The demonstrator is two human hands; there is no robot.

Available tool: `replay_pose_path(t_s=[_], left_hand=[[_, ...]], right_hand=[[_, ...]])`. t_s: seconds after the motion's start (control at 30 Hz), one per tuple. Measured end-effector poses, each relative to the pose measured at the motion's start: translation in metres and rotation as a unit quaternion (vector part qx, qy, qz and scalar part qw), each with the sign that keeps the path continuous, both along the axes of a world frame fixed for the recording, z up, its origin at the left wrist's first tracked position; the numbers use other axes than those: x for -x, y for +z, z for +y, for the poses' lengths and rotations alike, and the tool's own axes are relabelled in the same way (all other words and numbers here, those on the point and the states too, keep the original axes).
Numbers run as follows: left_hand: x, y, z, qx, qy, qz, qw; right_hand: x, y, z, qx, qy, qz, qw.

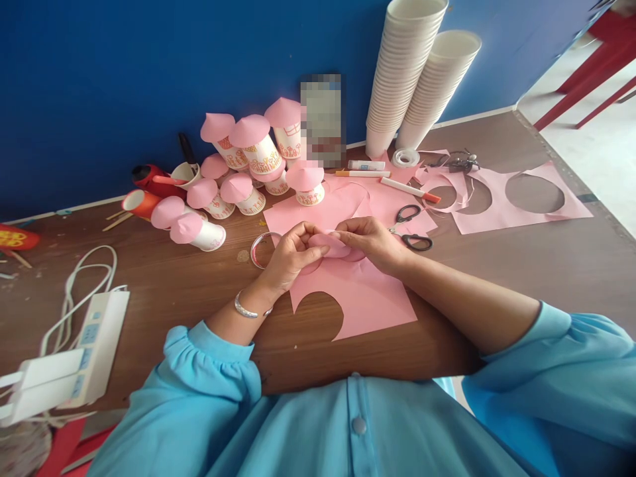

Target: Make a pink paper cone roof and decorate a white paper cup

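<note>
A small round piece of pink paper is held between both hands above the middle of the table. My left hand pinches its left side between thumb and fingers. On its upper right side, my right hand is closed with thumb and fingertips on the paper. Pink sheets with round cut-outs lie beneath the hands. Black-handled scissors rest just right of my right hand. A roll of tape lies left of my left hand.
Several decorated paper cups with pink cone tops stand at the back left. Tall stacks of white cups stand by the blue wall. Markers, a glue stick and a cut pink sheet lie right. A power strip is at left.
</note>
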State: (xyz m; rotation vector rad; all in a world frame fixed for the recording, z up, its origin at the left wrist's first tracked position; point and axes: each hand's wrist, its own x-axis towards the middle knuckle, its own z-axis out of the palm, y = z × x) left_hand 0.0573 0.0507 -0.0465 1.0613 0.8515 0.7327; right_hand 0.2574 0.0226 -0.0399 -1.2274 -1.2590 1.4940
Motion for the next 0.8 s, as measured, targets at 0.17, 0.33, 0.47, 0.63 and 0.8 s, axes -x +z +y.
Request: replay_pose_path(t_s=[0.17, 0.33, 0.47, 0.63, 0.8], left_hand=[[-0.0011, -0.0035, 0.0009, -0.013, 0.026, -0.002, 1.000], [0.0003, -0.0049, 0.0015, -0.021, 0.043, 0.005, 0.999], [0.0010, -0.0044, 0.0009, -0.025, 0.040, -0.001, 0.999], [-0.0010, -0.0006, 0.0005, -0.010, 0.046, -0.025, 0.999], [-0.0025, 0.0025, 0.0002, -0.006, 0.043, -0.027, 0.999]], right_hand=[[-0.0014, 0.0034, -0.0007, -0.034, -0.014, -0.009, 0.999], [-0.0009, 0.0049, 0.0007, -0.055, 0.006, -0.034, 0.998], [0.0000, 0.0060, 0.0000, -0.049, 0.010, -0.037, 0.998], [-0.0010, 0.0073, 0.0001, -0.027, -0.002, -0.013, 1.000], [-0.0017, 0.0017, 0.0015, 0.010, -0.016, 0.020, 1.000]])
